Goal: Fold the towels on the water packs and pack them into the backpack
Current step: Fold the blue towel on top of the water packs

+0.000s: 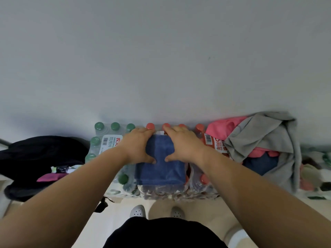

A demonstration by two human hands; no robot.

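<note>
A blue towel, folded into a thick block, lies on top of the shrink-wrapped water packs against the wall. My left hand grips the towel's far left part, fingers over the far edge and thumb on top. My right hand grips the far right part the same way, thumb pressing the cloth. A black backpack lies on the floor to the left, with something magenta at its mouth. At the right, a heap holds a grey towel, a pink towel and another blue towel.
The left pack has green-capped bottles, the right one red-capped bottles. A pale wall rises directly behind them. My feet in light shoes stand on the beige floor just before the packs. More clutter lies at the far right.
</note>
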